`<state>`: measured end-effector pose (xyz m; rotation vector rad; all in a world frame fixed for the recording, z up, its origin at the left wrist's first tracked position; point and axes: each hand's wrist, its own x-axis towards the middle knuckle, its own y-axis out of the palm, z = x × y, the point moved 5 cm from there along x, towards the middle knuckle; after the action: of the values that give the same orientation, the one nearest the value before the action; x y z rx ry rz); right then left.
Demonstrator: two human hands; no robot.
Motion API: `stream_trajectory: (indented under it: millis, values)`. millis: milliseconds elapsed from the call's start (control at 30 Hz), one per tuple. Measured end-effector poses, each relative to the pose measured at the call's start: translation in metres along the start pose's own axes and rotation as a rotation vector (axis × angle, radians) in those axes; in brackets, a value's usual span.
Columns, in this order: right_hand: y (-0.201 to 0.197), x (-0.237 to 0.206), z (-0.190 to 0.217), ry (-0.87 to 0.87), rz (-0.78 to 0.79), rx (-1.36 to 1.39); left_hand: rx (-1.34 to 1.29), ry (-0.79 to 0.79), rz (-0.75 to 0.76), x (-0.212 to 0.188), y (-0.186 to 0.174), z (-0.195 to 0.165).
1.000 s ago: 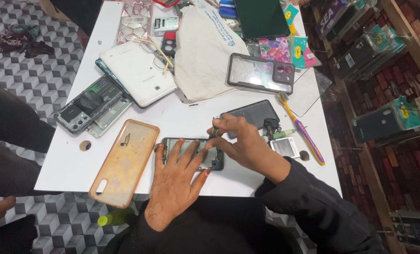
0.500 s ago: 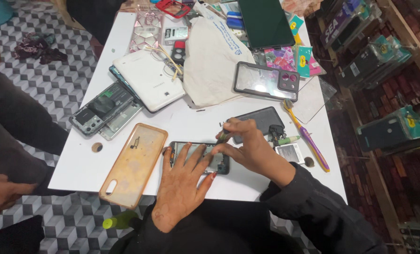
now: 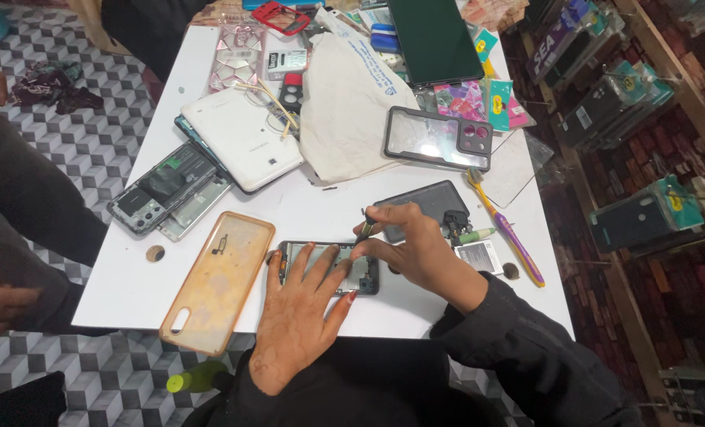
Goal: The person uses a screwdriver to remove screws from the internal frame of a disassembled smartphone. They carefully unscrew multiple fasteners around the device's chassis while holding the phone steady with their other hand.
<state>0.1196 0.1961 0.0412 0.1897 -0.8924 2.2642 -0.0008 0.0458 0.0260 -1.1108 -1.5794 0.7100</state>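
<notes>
An opened phone (image 3: 289,258) lies flat near the front edge of the white table (image 3: 329,209). My left hand (image 3: 299,316) rests palm down on it, fingers spread, pinning it in place. My right hand (image 3: 416,247) pinches a thin dark tool (image 3: 363,228) whose tip meets the phone's upper right part. Just behind my right hand lies a dark back cover (image 3: 425,199).
An orange phone case (image 3: 218,278) lies left of the phone. An opened phone (image 3: 167,190), a white tablet (image 3: 242,136), a cloth bag (image 3: 351,103), a clear case (image 3: 438,138) and a purple toothbrush (image 3: 510,231) crowd the table. Another person sits at left (image 3: 5,237). Shelves stand at right.
The camera view has shifted slightly. Both hands stay on the opened phone; the right hand with the tool has barely moved.
</notes>
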Motion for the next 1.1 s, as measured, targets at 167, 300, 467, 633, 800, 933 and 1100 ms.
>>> stream_trajectory:
  millis: [167, 300, 467, 633, 800, 933, 1100]
  values:
    - [-0.006, 0.000, 0.023, -0.404, -0.067, 0.010, 0.010, 0.002, 0.006, 0.000, 0.001, 0.000]
    - [-0.005, -0.001, 0.022, -0.384, -0.041, 0.051, 0.016, 0.006, 0.000, 0.000, 0.001, 0.000]
    - [-0.002, -0.003, 0.009, -0.250, -0.044, 0.004, 0.012, 0.002, 0.000, -0.001, 0.002, 0.001]
    - [-0.007, 0.000, 0.009, -0.229, -0.122, -0.088, 0.023, 0.008, -0.006, -0.001, 0.003, 0.002]
    - [-0.009, 0.002, 0.018, -0.316, -0.053, 0.020, 0.012, 0.001, -0.005, -0.002, 0.005, 0.003]
    - [-0.008, 0.002, 0.016, -0.285, -0.096, -0.002, 0.013, -0.003, 0.001, -0.003, 0.006, 0.004]
    - [-0.014, 0.005, 0.011, -0.194, -0.252, -0.162, 0.015, -0.003, -0.001, -0.003, 0.007, 0.004]
